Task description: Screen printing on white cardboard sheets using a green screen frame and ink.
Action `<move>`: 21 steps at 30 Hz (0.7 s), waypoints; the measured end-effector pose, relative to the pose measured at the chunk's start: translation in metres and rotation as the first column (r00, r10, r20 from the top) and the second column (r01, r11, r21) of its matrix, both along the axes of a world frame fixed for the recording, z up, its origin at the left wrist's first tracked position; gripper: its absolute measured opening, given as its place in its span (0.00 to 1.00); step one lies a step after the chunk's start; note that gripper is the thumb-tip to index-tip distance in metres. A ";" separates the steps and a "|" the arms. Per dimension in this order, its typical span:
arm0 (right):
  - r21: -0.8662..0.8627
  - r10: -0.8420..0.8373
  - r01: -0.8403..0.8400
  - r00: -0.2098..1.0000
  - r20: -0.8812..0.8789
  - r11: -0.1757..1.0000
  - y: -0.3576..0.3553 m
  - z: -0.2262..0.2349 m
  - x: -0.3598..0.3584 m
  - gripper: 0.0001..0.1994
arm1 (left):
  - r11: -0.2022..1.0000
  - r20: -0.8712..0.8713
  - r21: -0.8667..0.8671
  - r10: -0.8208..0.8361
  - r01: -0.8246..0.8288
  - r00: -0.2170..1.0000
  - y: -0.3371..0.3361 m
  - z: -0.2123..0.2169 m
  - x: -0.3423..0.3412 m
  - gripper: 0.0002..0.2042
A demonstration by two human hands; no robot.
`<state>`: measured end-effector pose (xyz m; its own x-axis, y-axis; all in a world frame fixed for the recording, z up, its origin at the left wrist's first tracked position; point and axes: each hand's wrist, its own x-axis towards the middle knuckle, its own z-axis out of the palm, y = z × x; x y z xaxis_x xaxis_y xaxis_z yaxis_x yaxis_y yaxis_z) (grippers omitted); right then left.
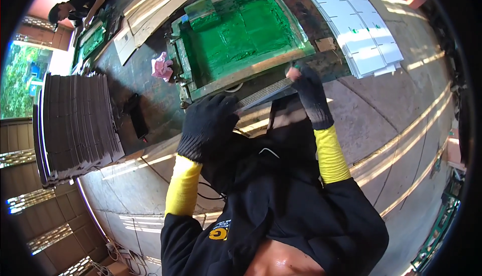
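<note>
My left hand and my right hand, both in black knit gloves, are closed on the two ends of a flat grey cardboard piece, seen almost edge-on. Whether it is one sheet or several pressed together I cannot tell. It is at the near edge of the table, just in front of a screen-printing frame. Thick green ink covers the frame's mesh. At the frame's far left corner lies a green-smeared block, perhaps a squeegee. Hinge clamps join the frame's left side to the table.
A tall stack of cardboard stands at left, beside a black elongated object. Crumpled pink cloth or paper lies by the frame. White printed sheets are piled at right. Far left, a person bends over another green frame.
</note>
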<state>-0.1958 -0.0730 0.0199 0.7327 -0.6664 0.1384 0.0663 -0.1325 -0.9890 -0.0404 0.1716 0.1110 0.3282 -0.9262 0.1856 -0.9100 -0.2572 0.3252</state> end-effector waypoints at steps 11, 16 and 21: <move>0.511 0.036 -0.013 0.999 -0.035 0.860 0.146 -0.030 -0.017 0.34 | 0.402 -0.023 -0.793 0.731 -0.457 0.682 0.048 0.057 0.009 0.24; 0.550 -0.085 -0.057 0.970 0.229 0.834 0.137 -0.032 -0.019 0.20 | 0.073 -0.608 -0.725 0.401 -0.685 0.686 -0.019 0.040 -0.019 0.25; 0.368 -0.292 0.283 0.956 -0.034 0.885 0.041 0.019 -0.073 0.10 | 0.311 -0.903 -0.355 -0.358 -0.882 0.237 -0.084 0.019 -0.031 0.30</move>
<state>-0.2687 -0.0320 0.0390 0.5008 -0.8539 -0.1420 0.1021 0.2211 -0.9699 -0.0711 0.0875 0.1301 0.9702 -0.2420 -0.0123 0.1434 0.5326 0.8342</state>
